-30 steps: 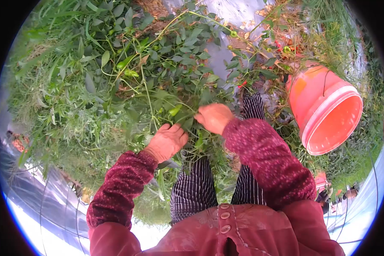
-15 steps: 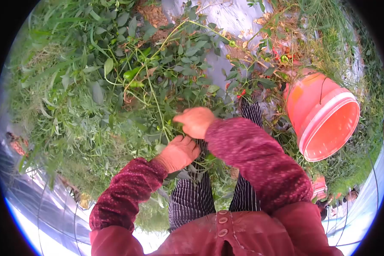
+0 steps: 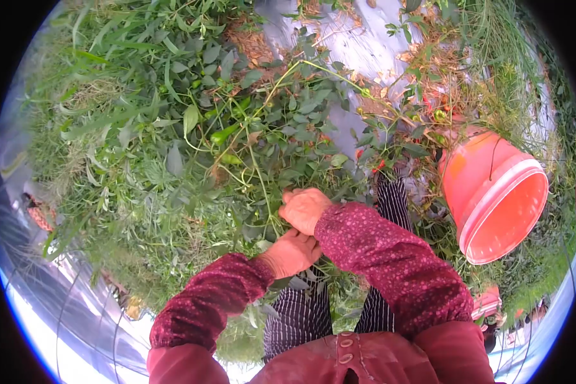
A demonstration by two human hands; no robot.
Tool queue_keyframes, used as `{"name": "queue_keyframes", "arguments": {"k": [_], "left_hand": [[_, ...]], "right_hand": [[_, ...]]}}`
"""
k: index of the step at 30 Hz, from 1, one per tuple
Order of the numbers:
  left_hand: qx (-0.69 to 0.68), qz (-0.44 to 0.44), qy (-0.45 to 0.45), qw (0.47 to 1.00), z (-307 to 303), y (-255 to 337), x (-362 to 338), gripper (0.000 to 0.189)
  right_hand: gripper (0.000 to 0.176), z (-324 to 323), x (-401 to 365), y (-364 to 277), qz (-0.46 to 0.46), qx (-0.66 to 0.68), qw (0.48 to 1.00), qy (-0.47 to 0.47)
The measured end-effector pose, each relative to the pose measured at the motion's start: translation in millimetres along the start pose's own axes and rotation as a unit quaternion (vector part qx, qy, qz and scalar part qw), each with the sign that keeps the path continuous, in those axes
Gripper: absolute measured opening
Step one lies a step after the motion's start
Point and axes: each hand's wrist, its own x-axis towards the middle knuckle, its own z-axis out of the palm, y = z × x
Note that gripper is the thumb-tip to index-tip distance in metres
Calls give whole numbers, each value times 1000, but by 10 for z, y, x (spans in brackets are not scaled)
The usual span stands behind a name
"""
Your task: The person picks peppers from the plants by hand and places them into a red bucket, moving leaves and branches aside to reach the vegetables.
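My left hand [image 3: 292, 255] is low among the leaves of a pepper plant [image 3: 281, 134], fingers curled inward. Just above it, my right hand [image 3: 305, 210] is closed, its knuckles bent and its fingertips turned into the foliage. The two hands nearly touch. Whatever lies between their fingers is hidden by the hands and leaves. A long pale green stem [image 3: 260, 173] comes down to where the hands work. Up and to the left of them hangs a green pepper [image 3: 224, 134], with leaves around it.
An orange-red bucket [image 3: 486, 163] lies tilted on the right, its mouth facing me. Pale plastic sheeting [image 3: 365, 35] and dry leaves cover the ground at the top. Red peppers [image 3: 379, 166] show near my striped trouser leg [image 3: 393, 201]. Tall grass grows on both sides.
My right hand has come down and slightly right, and its extended finger is now curled in. My left hand has shifted right and down. The whole view has also shifted a little.
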Motion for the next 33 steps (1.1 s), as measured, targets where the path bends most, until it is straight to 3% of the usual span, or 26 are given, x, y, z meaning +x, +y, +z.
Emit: {"name": "queue_keyframes", "arguments": {"k": [3,6,7,9,12,13,14,15,16,17,18,21,23,24,25,26,28,29,31,33], "left_hand": [[-1,-32,-14,999,39,-41,-45,35],[9,-6,19,1000,54,-33,-43,37],[14,0,29,999,63,-35,-37,38],[21,13,46,999,70,-40,-9,38],[-80,-52,-140,986,67,-25,-23,33],[-18,5,-14,1000,139,-66,-102,37],[-17,6,-12,1000,189,-45,-134,37],[-225,-105,-18,968,219,-9,-174,39],[-421,-211,-24,882,240,-2,-214,41],[-534,-261,-32,803,5,-21,-168,40],[-534,-262,-31,803,1,-23,-164,40],[-347,-168,-16,922,54,-1,-50,35],[-207,-105,-4,973,83,-4,-25,31],[-132,-79,3,988,94,-24,-31,29],[-55,-53,7,997,105,-34,-40,27],[22,-28,9,999,119,-42,-61,26],[-45,-39,56,997,179,-40,11,23],[-34,-39,31,998,218,-17,27,30],[-21,-42,6,999,230,12,61,36],[0,-41,-34,999,146,60,57,36]], "right_hand": [[19,-63,-89,-26,27,11,993,116],[18,-176,-181,-76,17,13,994,103],[17,-78,-185,-23,-13,5,989,147],[19,-118,-257,-60,-16,0,990,138],[25,-194,-374,-91,-31,14,990,138],[27,-288,-461,-128,-1,87,994,73],[30,-362,-540,-179,27,162,986,5],[30,-374,-607,-215,27,162,986,4],[31,-373,-674,-252,14,220,976,-1],[32,-344,-721,-299,-1,276,961,-6],[31,-250,-717,-377,-70,414,906,47],[23,-267,-807,-354,-121,373,917,71],[15,-197,-718,-194,-65,618,784,-6],[18,-207,-682,-79,-11,664,748,-16],[17,-212,-651,13,27,731,681,34],[16,-269,-617,95,59,753,653,59],[16,-323,-436,133,35,765,624,154],[16,-326,-319,81,28,767,623,148],[17,-326,-33,-69,37,699,690,184],[21,-133,225,-124,66,633,757,148]]}}
